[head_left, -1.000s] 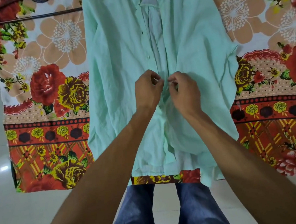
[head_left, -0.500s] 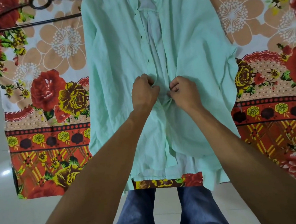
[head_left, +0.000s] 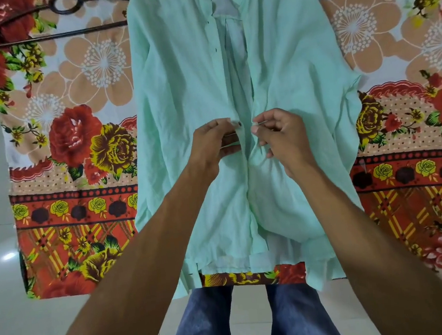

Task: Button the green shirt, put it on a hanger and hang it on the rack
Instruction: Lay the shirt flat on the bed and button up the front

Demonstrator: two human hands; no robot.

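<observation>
Green shirt [head_left: 184,89]: lies flat, front up, on a flowered cloth [head_left: 74,128] spread on the floor; collar toward the cloth's far edge, hem at the near edge, just overhanging it onto the floor.
Placket: open from the collar down to the hands; pale inner fabric shows in the gap. Below the hands the two front edges lie together; whether they are buttoned I cannot tell.
Button [head_left: 239,123]: dark, small, on the edge held by the left hand, in the gap between the two hands.
Left hand [head_left: 213,143]: grip pinched shut on the left front edge of the shirt, thumb and fingers clamped on the fabric just beside the button.
Right hand [head_left: 281,133]: grip pinched on the right front edge, fingertips closed on a fold of cloth, facing the left hand, near but not touching it.
Hanger [head_left: 57,20]: dark, lying on the cloth at its far left corner, its right end hidden behind the shirt's shoulder.
Floor [head_left: 2,299]: pale tiles, glossy.
Person: blue jeans [head_left: 209,326] visible at the near edge, both forearms reaching forward over the shirt.
</observation>
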